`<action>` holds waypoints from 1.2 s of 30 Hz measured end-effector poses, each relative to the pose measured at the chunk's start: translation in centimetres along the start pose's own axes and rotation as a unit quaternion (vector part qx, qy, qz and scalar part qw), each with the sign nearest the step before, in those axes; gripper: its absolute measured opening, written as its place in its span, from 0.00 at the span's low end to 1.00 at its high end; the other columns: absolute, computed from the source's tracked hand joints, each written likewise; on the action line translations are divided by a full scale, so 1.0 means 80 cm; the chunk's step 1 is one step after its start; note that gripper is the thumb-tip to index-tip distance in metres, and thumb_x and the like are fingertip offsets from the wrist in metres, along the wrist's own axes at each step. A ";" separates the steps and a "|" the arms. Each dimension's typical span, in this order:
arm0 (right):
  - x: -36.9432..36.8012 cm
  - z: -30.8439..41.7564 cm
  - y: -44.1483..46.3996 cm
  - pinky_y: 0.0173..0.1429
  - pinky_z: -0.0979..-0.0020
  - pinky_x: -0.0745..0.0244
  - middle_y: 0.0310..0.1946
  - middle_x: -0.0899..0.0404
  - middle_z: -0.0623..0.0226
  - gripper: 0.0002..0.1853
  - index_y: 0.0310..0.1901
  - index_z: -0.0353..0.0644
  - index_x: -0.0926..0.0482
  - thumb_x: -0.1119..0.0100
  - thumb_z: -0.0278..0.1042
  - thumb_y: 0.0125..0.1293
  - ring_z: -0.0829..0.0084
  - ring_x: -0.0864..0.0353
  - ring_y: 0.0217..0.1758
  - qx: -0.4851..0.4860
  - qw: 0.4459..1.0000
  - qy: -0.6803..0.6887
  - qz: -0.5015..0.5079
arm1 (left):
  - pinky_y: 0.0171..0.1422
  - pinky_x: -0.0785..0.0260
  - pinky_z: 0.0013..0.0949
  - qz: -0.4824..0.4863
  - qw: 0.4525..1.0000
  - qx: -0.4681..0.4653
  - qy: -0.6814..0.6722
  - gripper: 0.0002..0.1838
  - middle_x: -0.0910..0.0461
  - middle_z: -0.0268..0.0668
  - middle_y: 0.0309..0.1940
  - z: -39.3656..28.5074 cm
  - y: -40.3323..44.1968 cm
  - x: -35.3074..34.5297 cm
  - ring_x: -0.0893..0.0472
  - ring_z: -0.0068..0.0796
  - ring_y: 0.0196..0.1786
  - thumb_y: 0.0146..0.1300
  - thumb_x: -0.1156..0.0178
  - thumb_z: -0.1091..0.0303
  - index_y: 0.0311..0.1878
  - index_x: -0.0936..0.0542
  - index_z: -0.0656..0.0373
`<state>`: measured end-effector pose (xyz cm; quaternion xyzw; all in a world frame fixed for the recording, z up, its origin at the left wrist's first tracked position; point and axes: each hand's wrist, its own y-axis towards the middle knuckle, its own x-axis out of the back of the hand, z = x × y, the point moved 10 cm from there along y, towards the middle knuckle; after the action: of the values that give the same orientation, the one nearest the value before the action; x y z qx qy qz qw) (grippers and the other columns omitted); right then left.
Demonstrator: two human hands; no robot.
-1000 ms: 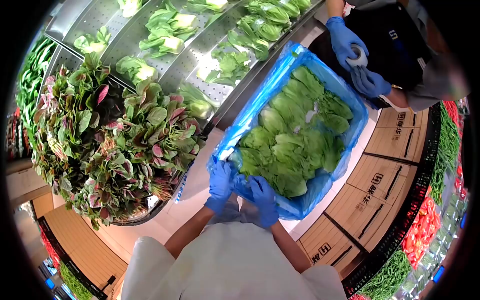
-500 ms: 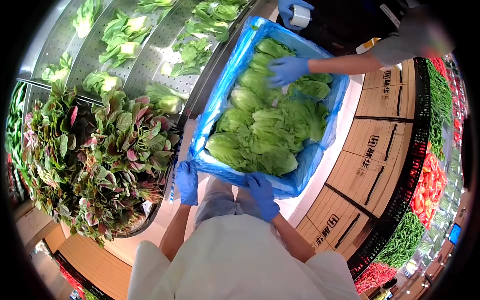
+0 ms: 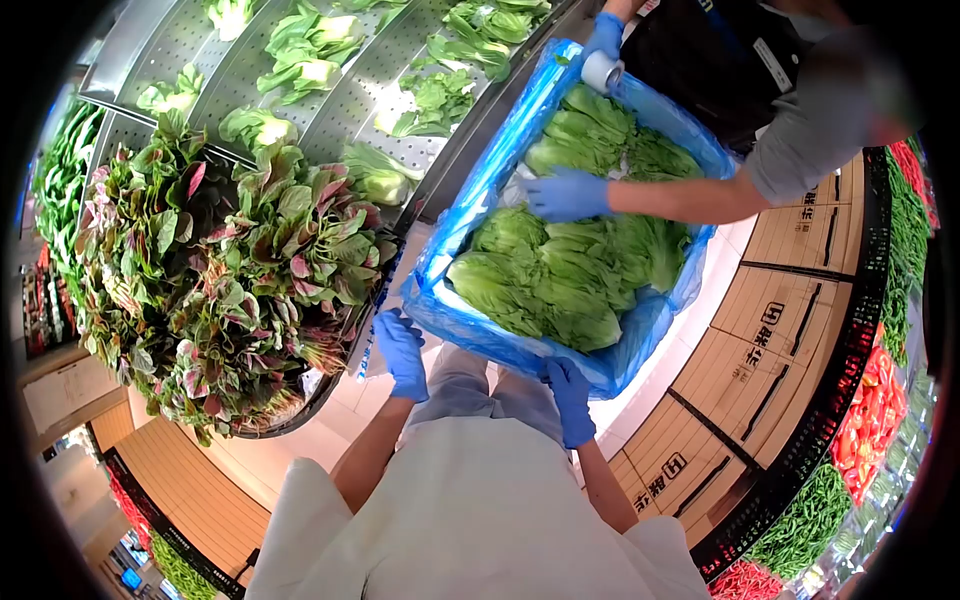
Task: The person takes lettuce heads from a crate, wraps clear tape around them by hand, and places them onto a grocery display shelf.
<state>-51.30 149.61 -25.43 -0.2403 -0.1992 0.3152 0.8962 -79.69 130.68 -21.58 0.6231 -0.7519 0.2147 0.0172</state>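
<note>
A crate lined with blue plastic (image 3: 455, 308) holds many green lettuces (image 3: 545, 265). My right hand (image 3: 569, 400), in a blue glove, grips the liner at the crate's near edge. Off the near left corner is my left hand (image 3: 401, 352), also gloved, its fingers apart and nothing in them. Across the crate, a co-worker's gloved hand (image 3: 568, 195) rests on the lettuces. The co-worker's other hand (image 3: 604, 40) is at the far corner with a white roll (image 3: 602, 72).
Bunches of red-green leaves (image 3: 235, 270) fill the left side. Behind them, a metal shelf (image 3: 240, 85) bears pale-stemmed greens (image 3: 300, 75). Wood-look panels (image 3: 755, 340) curve along the right, beside red peppers (image 3: 868, 425) and green peppers (image 3: 805, 525).
My left hand has come off the liner and opened. The co-worker's hand has reached in over the lettuces, and the white roll is now at the crate's far corner.
</note>
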 end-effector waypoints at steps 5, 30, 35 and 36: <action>0.007 0.014 0.007 0.36 0.78 0.29 0.27 0.22 0.65 0.11 0.37 0.34 0.24 0.52 0.34 0.64 0.79 0.25 0.28 -0.010 1.000 0.019 -0.016 | 0.26 0.36 0.34 0.062 0.893 -0.338 0.292 0.08 0.29 0.39 0.29 -0.110 -0.031 -0.033 0.28 0.33 0.23 0.60 0.48 0.66 0.39 0.28 0.59; 0.001 0.087 0.074 0.34 0.79 0.31 0.28 0.21 0.67 0.10 0.38 0.37 0.23 0.50 0.35 0.63 0.80 0.24 0.29 0.023 0.999 0.023 -0.043 | 0.40 0.32 0.37 0.172 0.913 -0.296 0.222 0.07 0.27 0.43 0.36 -0.119 0.004 -0.076 0.25 0.44 0.37 0.59 0.49 0.72 0.42 0.29 0.56; -0.043 0.185 0.088 0.35 0.75 0.29 0.28 0.21 0.63 0.10 0.38 0.40 0.23 0.47 0.35 0.60 0.73 0.23 0.29 0.168 0.970 -0.165 -0.063 | 0.44 0.33 0.31 0.259 0.923 -0.246 0.146 0.07 0.25 0.40 0.36 -0.086 0.007 -0.093 0.25 0.32 0.38 0.60 0.49 0.75 0.42 0.27 0.59; -0.056 0.183 0.099 0.41 0.72 0.29 0.33 0.22 0.60 0.11 0.41 0.43 0.23 0.45 0.37 0.59 0.67 0.22 0.35 0.117 0.979 -0.164 -0.038 | 0.43 0.33 0.30 0.264 0.924 -0.233 0.149 0.07 0.25 0.39 0.35 -0.078 0.010 -0.096 0.25 0.31 0.37 0.60 0.48 0.74 0.42 0.27 0.59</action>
<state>-65.72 156.53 -18.99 -0.0710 -0.3145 0.3372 0.8845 -80.26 140.09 -18.41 0.3411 -0.9069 0.1203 0.2162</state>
